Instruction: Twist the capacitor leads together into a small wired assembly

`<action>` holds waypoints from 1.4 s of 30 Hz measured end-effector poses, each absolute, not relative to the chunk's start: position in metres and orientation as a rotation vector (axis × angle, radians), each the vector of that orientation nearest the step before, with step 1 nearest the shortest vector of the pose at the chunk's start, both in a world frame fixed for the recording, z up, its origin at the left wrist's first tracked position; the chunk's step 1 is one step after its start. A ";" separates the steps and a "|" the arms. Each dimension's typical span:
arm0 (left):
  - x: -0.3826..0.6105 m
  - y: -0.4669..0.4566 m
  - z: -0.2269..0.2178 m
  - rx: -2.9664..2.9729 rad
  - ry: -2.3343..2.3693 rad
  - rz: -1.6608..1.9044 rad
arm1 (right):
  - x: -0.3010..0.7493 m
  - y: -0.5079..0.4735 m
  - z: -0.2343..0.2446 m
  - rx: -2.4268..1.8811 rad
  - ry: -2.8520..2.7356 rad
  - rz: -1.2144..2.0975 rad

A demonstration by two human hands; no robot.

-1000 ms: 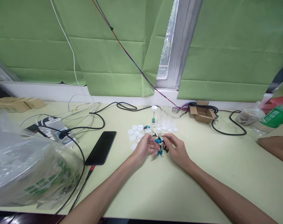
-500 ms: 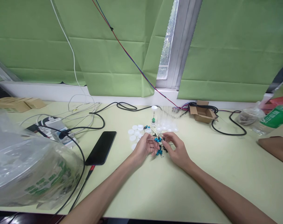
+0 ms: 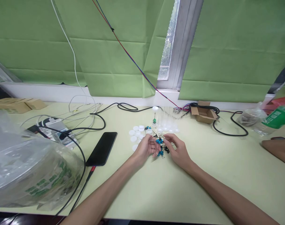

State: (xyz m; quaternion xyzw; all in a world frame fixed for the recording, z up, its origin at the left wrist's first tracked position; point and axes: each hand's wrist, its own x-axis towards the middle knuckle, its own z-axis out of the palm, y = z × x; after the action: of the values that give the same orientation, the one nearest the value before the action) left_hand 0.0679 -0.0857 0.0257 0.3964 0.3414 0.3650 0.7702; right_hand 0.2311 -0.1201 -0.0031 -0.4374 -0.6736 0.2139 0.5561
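My left hand (image 3: pixel 145 147) and my right hand (image 3: pixel 177 150) meet at the middle of the pale green table (image 3: pixel 203 184), fingers curled toward each other. Between their fingertips sits a small blue part (image 3: pixel 159 141) with thin wires, pinched from both sides. More small blue and black parts (image 3: pixel 163 152) lie on the table just beneath. Several white round caps (image 3: pixel 136 132) lie just beyond my left hand. A clear tube with a green piece inside (image 3: pixel 154 120) stands behind them.
A black phone (image 3: pixel 102 147) lies left of my hands, with black and white cables (image 3: pixel 86 122) behind it. A large clear plastic bag (image 3: pixel 27 162) fills the near left. An open cardboard box (image 3: pixel 204 112) sits at the back right. Another person's arm (image 3: pixel 277 150) rests at the far right.
Both hands stay in place; the fingers have shifted slightly around the blue part. The other person's arm at the right edge has drawn back a little.
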 end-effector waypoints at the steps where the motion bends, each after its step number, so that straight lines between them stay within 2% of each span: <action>1: 0.068 -0.086 0.025 0.861 0.742 0.791 | 0.231 -0.120 -0.003 -1.036 -1.587 0.509; 16: 0.068 -0.086 0.025 0.877 0.723 0.784 | 0.231 -0.122 -0.002 -1.122 -1.595 0.548; 28: 0.068 -0.086 0.025 0.870 0.729 0.806 | 0.232 -0.122 -0.002 -0.997 -1.689 0.426; 42: 0.069 -0.088 0.028 0.912 0.739 0.789 | 0.231 -0.122 -0.002 -1.056 -1.614 0.560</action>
State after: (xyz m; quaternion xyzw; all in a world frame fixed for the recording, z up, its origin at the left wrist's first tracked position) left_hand 0.0690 -0.0880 0.0276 0.4189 0.3395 0.3625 0.7602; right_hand 0.2314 -0.1220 -0.0020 -0.4435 -0.6780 0.2351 0.5370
